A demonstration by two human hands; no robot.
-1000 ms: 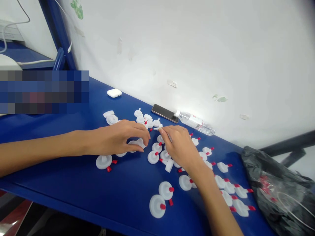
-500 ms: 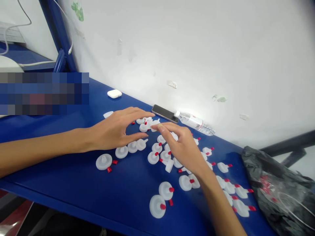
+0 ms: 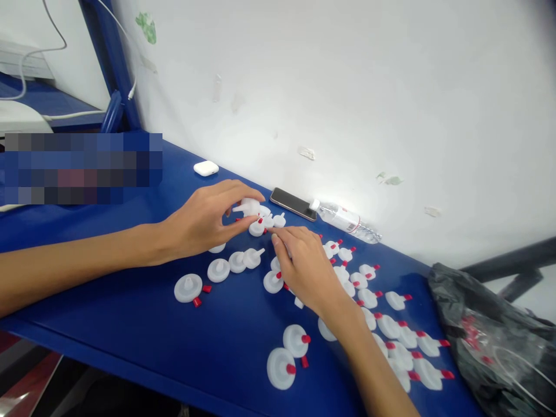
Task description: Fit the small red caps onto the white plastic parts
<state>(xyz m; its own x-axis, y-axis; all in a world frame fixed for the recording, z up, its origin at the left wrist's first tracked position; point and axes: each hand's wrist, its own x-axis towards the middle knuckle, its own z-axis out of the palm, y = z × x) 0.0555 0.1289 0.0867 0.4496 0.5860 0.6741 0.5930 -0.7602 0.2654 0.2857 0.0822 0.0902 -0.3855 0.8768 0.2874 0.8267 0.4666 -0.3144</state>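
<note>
My left hand (image 3: pixel 208 217) is curled at the far part of the blue table, thumb and fingers closed round a white plastic nozzle cap (image 3: pixel 250 206) whose thin spout points left. Just to its right, my right hand (image 3: pixel 302 260) reaches low over the pile, fingertips drawn together beside a small red tip (image 3: pixel 266 231); what they pinch, if anything, is hidden. Between the hands lies a cluster of white nozzle caps (image 3: pixel 256 227), some with red tips. Bare white caps (image 3: pixel 218 270) lie below my left hand, near loose red tips (image 3: pixel 197 302). My right forearm covers part of the other caps.
Red-tipped caps (image 3: pixel 396 300) spread to the right, beside a dark plastic bag (image 3: pixel 452 307) holding red pieces. Along the wall lie a phone (image 3: pixel 293 204), a water bottle (image 3: pixel 341 218) and a white earphone case (image 3: pixel 205 168). A blurred patch covers the left.
My left hand has closed from an open spread round a white nozzle cap. My right hand has moved down slightly, its fingertips now lower at the cluster. The view has shifted a little.
</note>
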